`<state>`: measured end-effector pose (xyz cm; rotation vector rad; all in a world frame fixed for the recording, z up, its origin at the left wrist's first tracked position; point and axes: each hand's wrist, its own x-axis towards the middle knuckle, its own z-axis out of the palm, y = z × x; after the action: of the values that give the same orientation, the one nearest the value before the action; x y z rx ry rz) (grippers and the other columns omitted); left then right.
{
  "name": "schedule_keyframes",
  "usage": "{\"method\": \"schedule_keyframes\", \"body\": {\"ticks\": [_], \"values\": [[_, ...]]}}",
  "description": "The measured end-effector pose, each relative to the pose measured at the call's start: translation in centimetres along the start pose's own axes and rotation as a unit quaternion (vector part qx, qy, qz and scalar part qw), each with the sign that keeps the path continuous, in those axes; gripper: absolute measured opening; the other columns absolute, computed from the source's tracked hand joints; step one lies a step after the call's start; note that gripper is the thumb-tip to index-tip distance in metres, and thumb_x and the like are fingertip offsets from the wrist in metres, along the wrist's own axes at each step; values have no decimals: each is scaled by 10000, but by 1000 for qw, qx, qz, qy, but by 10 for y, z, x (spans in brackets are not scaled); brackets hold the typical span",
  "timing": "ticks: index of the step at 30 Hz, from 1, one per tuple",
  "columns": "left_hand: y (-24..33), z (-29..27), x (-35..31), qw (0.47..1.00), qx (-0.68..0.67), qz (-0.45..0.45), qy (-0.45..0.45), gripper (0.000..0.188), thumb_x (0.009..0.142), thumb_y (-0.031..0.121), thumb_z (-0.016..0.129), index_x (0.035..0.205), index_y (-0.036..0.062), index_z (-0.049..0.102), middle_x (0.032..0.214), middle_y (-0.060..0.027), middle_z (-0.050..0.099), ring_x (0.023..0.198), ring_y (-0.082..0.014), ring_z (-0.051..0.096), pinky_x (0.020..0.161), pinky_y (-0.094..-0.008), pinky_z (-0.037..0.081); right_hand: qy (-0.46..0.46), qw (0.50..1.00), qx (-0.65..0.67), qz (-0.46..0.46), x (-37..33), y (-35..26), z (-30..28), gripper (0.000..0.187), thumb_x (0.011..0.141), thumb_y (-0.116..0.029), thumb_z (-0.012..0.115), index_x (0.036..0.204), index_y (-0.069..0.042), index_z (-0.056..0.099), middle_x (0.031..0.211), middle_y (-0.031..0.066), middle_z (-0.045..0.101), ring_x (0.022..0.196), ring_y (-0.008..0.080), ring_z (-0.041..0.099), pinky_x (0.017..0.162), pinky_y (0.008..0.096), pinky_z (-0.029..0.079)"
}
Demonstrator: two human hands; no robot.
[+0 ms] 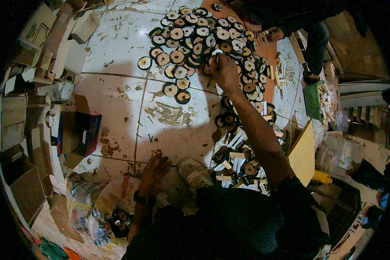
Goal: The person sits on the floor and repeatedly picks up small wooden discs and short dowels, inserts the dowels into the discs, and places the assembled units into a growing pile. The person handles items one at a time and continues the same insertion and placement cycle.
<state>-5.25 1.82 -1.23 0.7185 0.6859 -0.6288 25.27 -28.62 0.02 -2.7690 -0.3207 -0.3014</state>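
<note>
My right hand reaches forward over a heap of round wooden discs with black rims. Its fingers are closed on one disc, mostly hidden beneath them, with a small white patch at its far side. Down by the floor, my left hand is empty, its fingers stretched out. A few loose nails or screws lie on the tiles just beyond it. Under my right forearm spreads a second heap of wooden strips and black-rimmed pieces.
A co-worker sits at the far right, a hand on a small pale frame. Cardboard boxes line the left side. A green crate of wooden pieces and a yellow board stand right. Plastic bags lie near left.
</note>
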Motion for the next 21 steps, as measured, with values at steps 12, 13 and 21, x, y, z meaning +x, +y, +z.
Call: {"method": "schedule_keyframes", "body": {"ticks": [12, 13, 21], "values": [[-21, -27, 10, 988, 135, 66, -27, 560, 950, 327, 564, 1397, 46, 376, 1363, -187, 465, 1214, -293, 514, 1027, -408, 432, -99, 993, 37, 51, -41, 22, -37, 542, 762, -276, 731, 1220, -48, 554, 1178, 212, 575, 995, 415, 588, 836, 437, 488], [-22, -27, 11, 981, 182, 67, -13, 551, 951, 322, 562, 1392, 44, 385, 1358, -185, 470, 1205, -290, 520, 1023, -408, 437, -138, 987, 35, 74, -53, 27, -42, 552, 758, -294, 738, 1225, -61, 558, 1207, 203, 569, 1014, 412, 583, 858, 428, 485], [-24, -22, 11, 999, 23, 16, 17, 529, 940, 262, 587, 1373, 16, 405, 1318, -181, 503, 1156, -282, 554, 984, -395, 472, -188, 922, -301, -152, -111, 64, -24, 703, 763, -510, 678, 1315, -121, 484, 1322, 187, 505, 1039, 391, 598, 954, 500, 439]]}}
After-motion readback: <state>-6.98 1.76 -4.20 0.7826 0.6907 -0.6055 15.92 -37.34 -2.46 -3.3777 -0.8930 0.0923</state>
